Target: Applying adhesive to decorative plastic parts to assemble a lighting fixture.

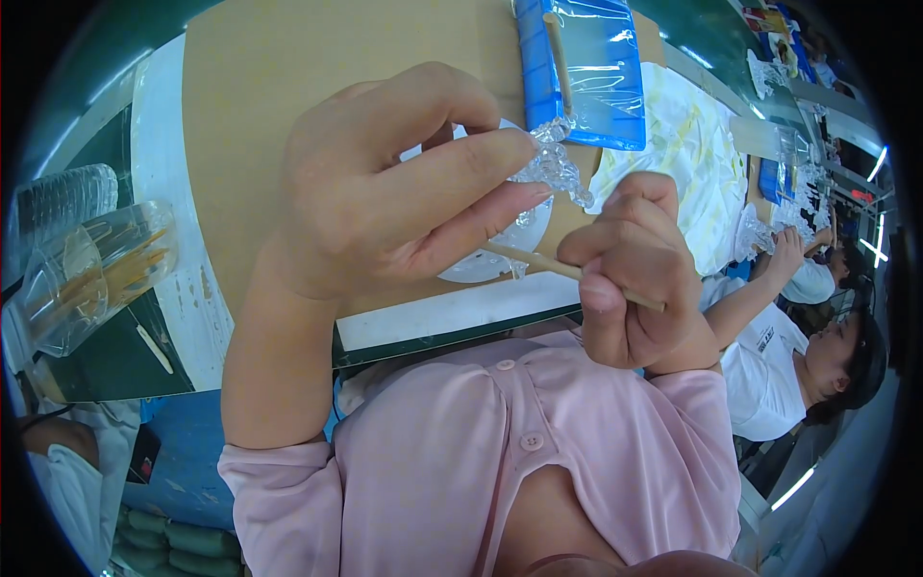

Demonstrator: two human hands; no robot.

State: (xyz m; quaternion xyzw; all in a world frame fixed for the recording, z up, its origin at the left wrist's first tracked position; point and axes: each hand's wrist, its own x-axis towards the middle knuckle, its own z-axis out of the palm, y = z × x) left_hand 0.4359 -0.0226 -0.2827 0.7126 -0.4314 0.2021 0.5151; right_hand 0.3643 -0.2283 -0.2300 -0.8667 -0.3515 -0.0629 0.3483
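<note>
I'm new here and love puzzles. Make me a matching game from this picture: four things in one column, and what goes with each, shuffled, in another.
Things:
1. Left hand
2. Right hand
3. Blue tray
4. Wrinkled white sheet

Descriptions:
A. Has a pale stick lying over it
B. Is marked with yellowish streaks
C. Grips a thin wooden stick
D. Holds a clear knobbly piece at its fingertips

Right pairs: 1-D, 2-C, 3-A, 4-B

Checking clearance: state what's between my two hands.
In the head view, a thin stick slants from your right hand toward your left hand, below a clear piece; a white plate lies behind.
</note>
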